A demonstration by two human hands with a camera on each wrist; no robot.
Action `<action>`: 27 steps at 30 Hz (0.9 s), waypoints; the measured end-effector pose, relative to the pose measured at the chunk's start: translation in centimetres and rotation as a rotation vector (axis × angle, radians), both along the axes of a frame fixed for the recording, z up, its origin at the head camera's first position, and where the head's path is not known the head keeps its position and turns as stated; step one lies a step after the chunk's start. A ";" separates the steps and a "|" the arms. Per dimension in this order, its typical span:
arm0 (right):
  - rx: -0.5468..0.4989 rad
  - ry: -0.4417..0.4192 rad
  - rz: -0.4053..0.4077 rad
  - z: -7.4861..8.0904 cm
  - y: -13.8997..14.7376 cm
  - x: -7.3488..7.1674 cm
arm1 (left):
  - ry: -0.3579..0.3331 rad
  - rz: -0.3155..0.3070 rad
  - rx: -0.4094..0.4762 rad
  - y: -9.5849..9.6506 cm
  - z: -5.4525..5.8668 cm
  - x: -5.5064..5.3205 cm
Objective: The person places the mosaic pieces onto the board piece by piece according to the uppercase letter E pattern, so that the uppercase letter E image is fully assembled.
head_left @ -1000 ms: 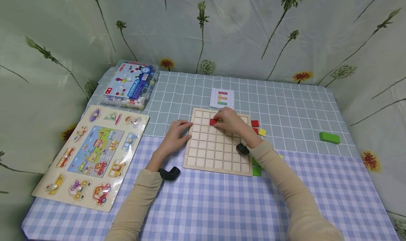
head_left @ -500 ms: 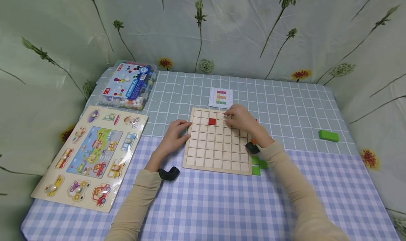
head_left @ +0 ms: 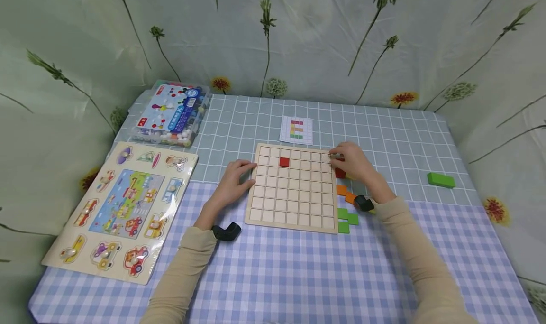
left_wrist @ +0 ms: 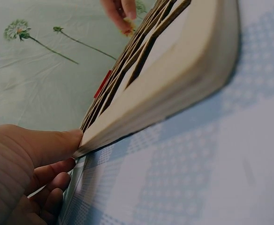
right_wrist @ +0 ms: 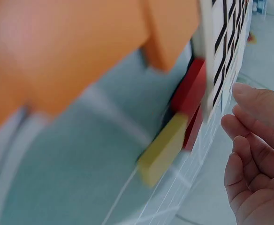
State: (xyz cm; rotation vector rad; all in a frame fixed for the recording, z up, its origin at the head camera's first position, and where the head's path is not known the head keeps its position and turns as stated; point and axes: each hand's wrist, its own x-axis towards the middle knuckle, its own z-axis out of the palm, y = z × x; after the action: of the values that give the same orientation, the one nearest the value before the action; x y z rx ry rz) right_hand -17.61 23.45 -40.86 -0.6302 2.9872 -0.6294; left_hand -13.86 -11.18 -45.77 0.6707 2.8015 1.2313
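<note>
A wooden grid board point(head_left: 294, 196) lies on the table, with one red square tile point(head_left: 284, 162) in a cell of its second row. My left hand point(head_left: 232, 181) rests against the board's left edge; in the left wrist view its thumb point(left_wrist: 57, 143) touches the rim. Over the upper right edge hovers my right hand point(head_left: 354, 162), thumb and fingers slightly parted and holding nothing. Below it are loose red tiles point(right_wrist: 191, 89) and a yellow tile point(right_wrist: 163, 152), partly hidden in the head view. Orange tiles point(head_left: 341, 189) and green tiles point(head_left: 353, 218) lie along the board's right side.
A small pattern card point(head_left: 296, 130) with coloured squares lies behind the board. On the left are a picture puzzle board point(head_left: 170, 219) and a clear plastic box point(head_left: 170, 110) of coloured pieces. A green block point(head_left: 441, 180) lies far right.
My right hand has left the red tile in the board and moved right, past the board's edge to the loose tiles. The left hand stays at the left edge.
</note>
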 end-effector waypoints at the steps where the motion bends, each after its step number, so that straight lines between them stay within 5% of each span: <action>1: 0.010 0.014 -0.003 0.0 0.3 0.0 | -0.001 0.000 0.000 0.0 0.0 0.0; 27: 0.086 -0.050 -0.057 -0.4 2.1 0.4 | 0.012 0.005 0.020 0.1 0.2 0.1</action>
State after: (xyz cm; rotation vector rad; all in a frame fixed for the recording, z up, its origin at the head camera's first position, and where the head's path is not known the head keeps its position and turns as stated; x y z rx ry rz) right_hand -17.20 25.55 -41.22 -0.5176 2.9760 -0.5084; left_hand -13.75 -11.08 -45.56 0.6751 2.8056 1.2623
